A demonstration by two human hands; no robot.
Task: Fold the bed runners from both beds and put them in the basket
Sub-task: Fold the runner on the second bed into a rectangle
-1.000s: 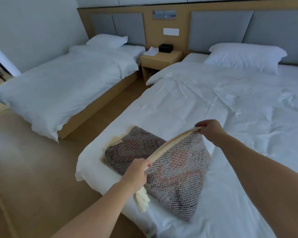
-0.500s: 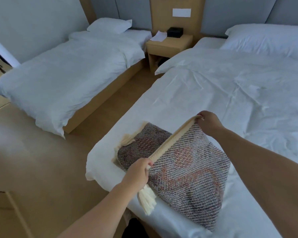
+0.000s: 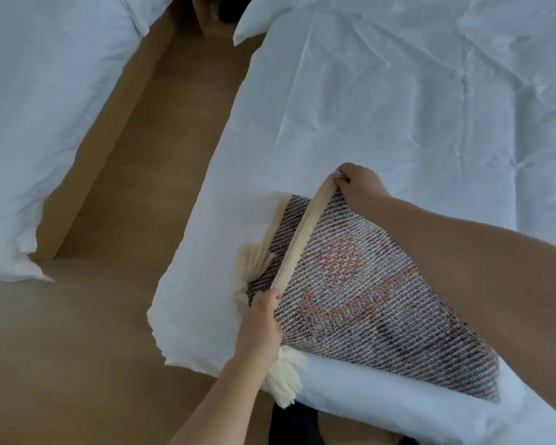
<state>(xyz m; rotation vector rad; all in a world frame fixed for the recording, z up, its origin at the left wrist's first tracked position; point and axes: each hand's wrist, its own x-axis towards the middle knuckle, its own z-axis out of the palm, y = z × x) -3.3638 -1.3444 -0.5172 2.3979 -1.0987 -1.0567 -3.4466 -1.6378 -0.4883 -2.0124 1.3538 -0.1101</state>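
Note:
A woven bed runner (image 3: pixel 360 303), dark with a reddish pattern and a cream fringed edge, lies partly folded at the foot corner of the near bed (image 3: pixel 398 101). My left hand (image 3: pixel 264 319) grips the near end of its cream edge, a tassel hanging below the fist. My right hand (image 3: pixel 357 184) pinches the far end of the same edge, holding it taut and raised above the layers beneath. No basket is in view.
A second bed (image 3: pixel 39 107) with white bedding stands to the left across a strip of tan floor (image 3: pixel 87 348). Something dark (image 3: pixel 296 422) shows at the bottom edge below the near bed's corner.
The view has dropped and closed in on the runner, so headboard and nightstand left the frame. Both hands keep their grip on the cream edge, carried slightly toward the fringed left side.

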